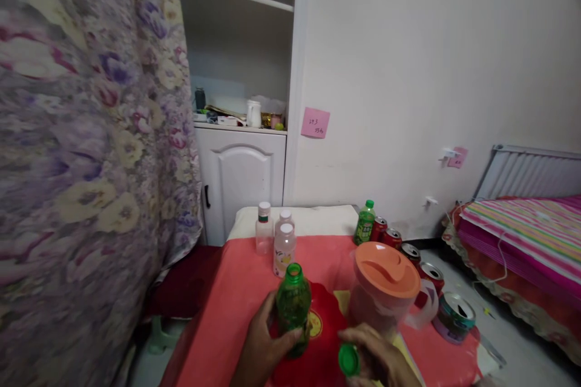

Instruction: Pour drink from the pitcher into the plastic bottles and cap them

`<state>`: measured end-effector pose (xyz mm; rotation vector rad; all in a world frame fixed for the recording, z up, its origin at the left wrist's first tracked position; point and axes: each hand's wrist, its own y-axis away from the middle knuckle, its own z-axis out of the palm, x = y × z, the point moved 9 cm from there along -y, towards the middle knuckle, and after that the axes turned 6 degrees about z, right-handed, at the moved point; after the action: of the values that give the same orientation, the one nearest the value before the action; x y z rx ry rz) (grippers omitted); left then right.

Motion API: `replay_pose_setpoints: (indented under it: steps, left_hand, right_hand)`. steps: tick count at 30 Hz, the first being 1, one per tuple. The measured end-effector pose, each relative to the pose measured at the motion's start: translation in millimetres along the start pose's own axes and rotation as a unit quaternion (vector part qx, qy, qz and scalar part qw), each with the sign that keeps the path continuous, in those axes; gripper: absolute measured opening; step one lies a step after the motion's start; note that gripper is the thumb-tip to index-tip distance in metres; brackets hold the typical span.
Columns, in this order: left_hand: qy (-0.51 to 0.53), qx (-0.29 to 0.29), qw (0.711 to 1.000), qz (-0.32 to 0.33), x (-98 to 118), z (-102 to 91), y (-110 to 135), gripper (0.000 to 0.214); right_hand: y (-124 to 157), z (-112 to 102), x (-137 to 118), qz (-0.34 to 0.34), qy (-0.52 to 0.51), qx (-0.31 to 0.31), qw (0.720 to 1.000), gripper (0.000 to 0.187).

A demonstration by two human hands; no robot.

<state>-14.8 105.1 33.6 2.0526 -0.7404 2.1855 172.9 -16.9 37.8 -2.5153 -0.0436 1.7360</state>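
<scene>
Floral curtain fills the left side, cut by the frame edge. Bed cut off at right. Table, coral cover, runs out of frame at the bottom. Red tray with scalloped rim: mostly hidden by bottle and hands, bottom edge cropped. Pitcher, orange lid, cloudy walls, contents hard to make out; hides part of the cans behind it. Scribble on the pink wall note mostly illegible.

Left hand wrapped round the green bottle, thumb across its front, other fingers mostly hidden. Right hand blurry, cropped at the bottom, fingers closed on the green cap; exact finger placement unclear.

Bottle: translucent green, near upright, mouth uncovered, orange tint inside the neck. It's over the tray, left of the pitcher; can't tell if the base touches. Cap: small round disc, ridged side, just right of the bottle.
</scene>
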Motion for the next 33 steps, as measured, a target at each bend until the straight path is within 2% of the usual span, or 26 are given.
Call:
replay_pose_setpoints:
  steps: [3,7,12,17,21,24,28,33]
  left_hand:
    - [0.001,-0.005,1.0,0.003,5.9,2.3,0.7,0.057]
    - [0.006,-0.01,1.0,0.008,12.7,5.2,1.4,0.057]
    - [0.019,-0.017,1.0,0.003,11.2,8.0,3.2,0.06]
    - [0.014,-0.027,0.999,-0.015,7.1,10.5,4.5,0.067]
    - [0.024,-0.045,0.999,0.0,11.4,15.7,5.5,0.062]
    - [0.019,-0.046,0.999,-0.004,12.9,17.0,5.7,0.059]
    - [-0.002,-0.049,0.999,-0.003,15.0,17.6,4.8,0.058]
    - [-0.002,-0.061,0.998,0.001,17.5,20.0,5.2,0.059]
  right_hand:
    - [-10.1,-1.2,-29.2,-0.005,-0.016,0.018,1.0,0.04]
    - [-19.3,-5.0,-72.9,-0.036,0.023,0.03,0.999,0.032]
    - [-41.4,-20.6,-117.3,-0.054,0.15,0.042,0.986,0.031]
    - [-69.0,-17.7,-155.9,-0.12,0.268,-0.005,0.956,0.039]
    - [-76.2,1.0,-177.3,-0.153,0.286,-0.075,0.943,0.039]
    - [-77.7,7.8,-187.5,-0.151,0.302,-0.098,0.936,0.037]
    - [-77.7,14.1,-198.3,-0.162,0.357,-0.122,0.912,0.029]
    - [-74.5,21.8,-208.4,-0.195,0.374,-0.17,0.891,0.034]
